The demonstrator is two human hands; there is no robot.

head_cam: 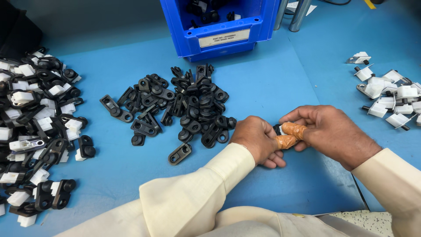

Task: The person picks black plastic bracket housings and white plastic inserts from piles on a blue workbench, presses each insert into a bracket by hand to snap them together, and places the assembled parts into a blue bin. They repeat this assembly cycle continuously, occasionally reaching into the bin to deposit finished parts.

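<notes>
My left hand [258,140] and my right hand [331,131] meet over the blue table [272,87], both pinching one small black and white plastic part [278,129]. Orange tape wraps the thumbs where they press on it, and most of the part is hidden by the fingers. A heap of black plastic bracket bodies [184,107] lies just left of my left hand. One loose black bracket [180,153] sits nearest my left wrist.
A blue bin [219,37] with a white label stands at the back and holds more black parts. A big pile of black and white assembled pieces [37,127] fills the left edge. Small white parts [390,94] are scattered at the right. Metal legs [294,13] rise behind the bin.
</notes>
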